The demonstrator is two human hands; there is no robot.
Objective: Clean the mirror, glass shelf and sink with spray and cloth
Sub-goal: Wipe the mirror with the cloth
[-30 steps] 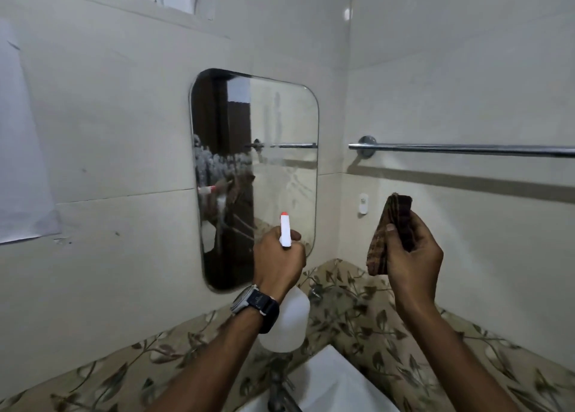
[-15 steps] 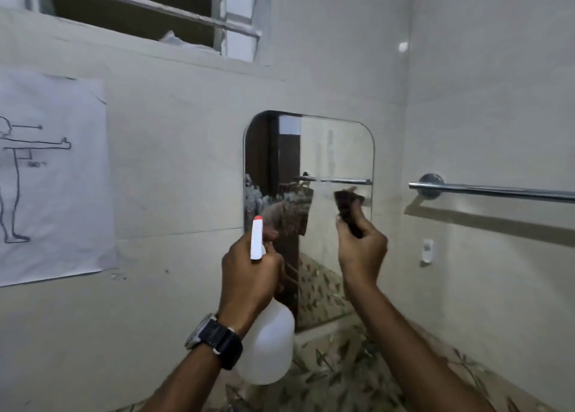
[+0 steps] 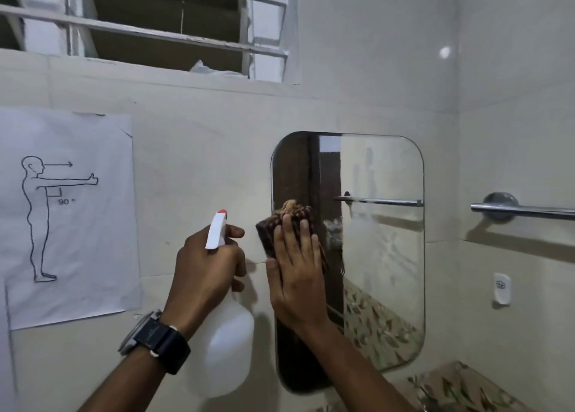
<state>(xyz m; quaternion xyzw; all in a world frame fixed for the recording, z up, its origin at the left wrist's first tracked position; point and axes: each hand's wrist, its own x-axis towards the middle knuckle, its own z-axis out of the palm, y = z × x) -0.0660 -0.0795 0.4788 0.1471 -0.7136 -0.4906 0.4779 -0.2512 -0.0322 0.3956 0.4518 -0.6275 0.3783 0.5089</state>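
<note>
A rounded rectangular mirror [image 3: 382,256] hangs on the beige tiled wall, with wet streaks on its right half. My right hand [image 3: 295,268] lies flat against the mirror's left side, pressing a brown patterned cloth [image 3: 286,222] onto the glass. My left hand [image 3: 208,265], with a black watch on the wrist, grips a white spray bottle [image 3: 225,346] by its trigger head with a red tip, held just left of the mirror. The sink and glass shelf are out of view.
A chrome towel bar [image 3: 522,211] is fixed to the right wall, with a small white wall fitting [image 3: 501,288] below it. A paper sheet [image 3: 67,218] with a body sketch is stuck on the left wall. A louvred window [image 3: 149,22] sits above. Leaf-patterned tiles [image 3: 451,386] run below the mirror.
My view has tilted upward, losing the sink. My right hand moved left from beside the towel bar onto the mirror and flattened the cloth against the glass. The bottle stayed in my left hand.
</note>
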